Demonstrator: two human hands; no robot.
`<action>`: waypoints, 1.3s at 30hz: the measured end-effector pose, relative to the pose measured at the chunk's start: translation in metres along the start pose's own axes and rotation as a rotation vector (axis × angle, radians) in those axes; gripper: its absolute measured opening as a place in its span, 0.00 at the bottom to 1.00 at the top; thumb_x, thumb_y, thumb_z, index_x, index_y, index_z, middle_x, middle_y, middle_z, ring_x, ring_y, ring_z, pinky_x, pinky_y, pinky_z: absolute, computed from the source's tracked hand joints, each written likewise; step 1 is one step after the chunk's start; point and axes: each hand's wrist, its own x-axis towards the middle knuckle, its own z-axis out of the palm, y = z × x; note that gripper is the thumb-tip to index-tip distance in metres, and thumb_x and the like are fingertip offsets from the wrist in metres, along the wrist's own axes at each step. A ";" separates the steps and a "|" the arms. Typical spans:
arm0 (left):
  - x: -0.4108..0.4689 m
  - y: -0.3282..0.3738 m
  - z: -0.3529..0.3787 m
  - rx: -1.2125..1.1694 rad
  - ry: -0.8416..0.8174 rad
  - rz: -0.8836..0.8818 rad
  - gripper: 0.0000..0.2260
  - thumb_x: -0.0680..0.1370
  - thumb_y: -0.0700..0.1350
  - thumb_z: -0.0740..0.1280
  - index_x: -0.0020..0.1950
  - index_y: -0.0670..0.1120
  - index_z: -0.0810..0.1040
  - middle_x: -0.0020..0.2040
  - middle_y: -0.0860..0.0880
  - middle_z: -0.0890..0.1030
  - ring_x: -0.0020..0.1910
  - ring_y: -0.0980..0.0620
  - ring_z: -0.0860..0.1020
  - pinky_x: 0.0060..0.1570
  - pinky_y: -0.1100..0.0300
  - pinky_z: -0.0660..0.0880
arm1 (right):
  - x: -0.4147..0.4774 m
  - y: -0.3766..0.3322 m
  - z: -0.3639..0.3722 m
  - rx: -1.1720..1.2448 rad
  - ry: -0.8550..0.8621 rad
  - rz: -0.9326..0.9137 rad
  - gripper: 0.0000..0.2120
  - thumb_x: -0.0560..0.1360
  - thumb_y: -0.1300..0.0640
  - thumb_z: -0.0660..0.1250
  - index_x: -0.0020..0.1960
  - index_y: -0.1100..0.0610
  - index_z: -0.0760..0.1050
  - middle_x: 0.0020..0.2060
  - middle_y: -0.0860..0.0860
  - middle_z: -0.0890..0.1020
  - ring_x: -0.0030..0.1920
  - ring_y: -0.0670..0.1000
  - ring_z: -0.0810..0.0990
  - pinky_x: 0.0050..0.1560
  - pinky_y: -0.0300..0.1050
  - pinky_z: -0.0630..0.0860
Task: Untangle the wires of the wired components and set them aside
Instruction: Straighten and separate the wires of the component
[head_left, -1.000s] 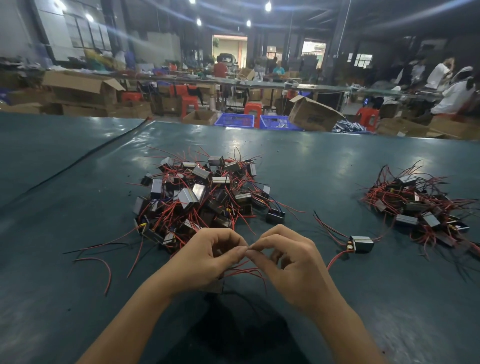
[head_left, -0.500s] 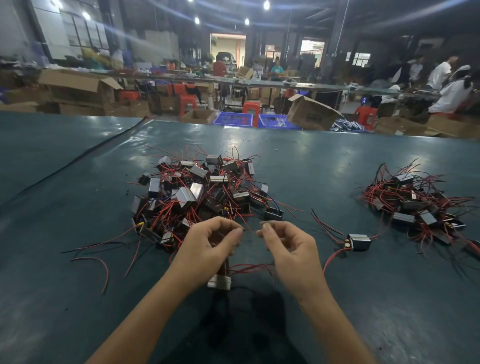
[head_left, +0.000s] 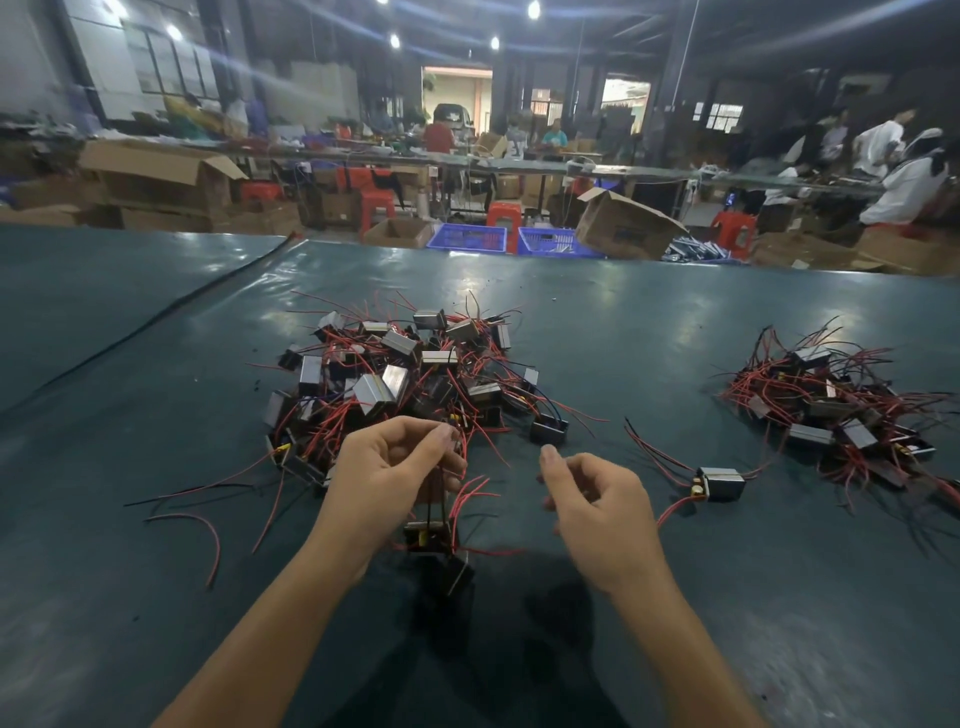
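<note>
On the dark green desk (head_left: 156, 415) the big tangled pile (head_left: 395, 374) of small metal-cased components with red and black wires is the landmark. Just in front of it, the left hand (head_left: 395, 467) is raised, its fingers (head_left: 439, 434) pinching a bunch of red and black wires (head_left: 441, 493). From these wires a held component (head_left: 428, 535) hangs, with a second block (head_left: 460, 571) just under it; whether they touch the desk cannot be told. The right hand (head_left: 597, 509) is in front of the pile and to its right, apart from the left hand, fingers loosely curled around nothing visible. A single component (head_left: 722, 483) lies further right of the pile. Beyond that lies a smaller heap (head_left: 831, 405).
</note>
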 end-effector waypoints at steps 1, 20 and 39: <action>0.000 0.001 -0.001 0.000 0.001 0.011 0.06 0.77 0.41 0.68 0.45 0.41 0.83 0.37 0.43 0.85 0.33 0.51 0.82 0.34 0.64 0.78 | -0.002 -0.003 0.000 0.004 -0.073 0.047 0.23 0.74 0.39 0.65 0.36 0.59 0.79 0.31 0.52 0.81 0.27 0.44 0.73 0.32 0.40 0.73; 0.002 0.006 -0.007 -0.054 -0.082 0.039 0.11 0.69 0.52 0.70 0.47 0.48 0.84 0.36 0.46 0.84 0.33 0.52 0.81 0.32 0.62 0.78 | -0.009 -0.013 0.000 0.647 -0.485 0.082 0.11 0.74 0.71 0.67 0.55 0.64 0.78 0.46 0.59 0.86 0.45 0.54 0.86 0.38 0.39 0.80; -0.008 -0.024 0.004 0.842 -0.408 0.326 0.25 0.69 0.63 0.72 0.64 0.55 0.76 0.53 0.61 0.78 0.49 0.62 0.77 0.52 0.62 0.76 | 0.006 0.005 0.006 0.523 0.007 0.030 0.08 0.80 0.59 0.63 0.53 0.53 0.81 0.40 0.52 0.87 0.33 0.45 0.80 0.33 0.35 0.76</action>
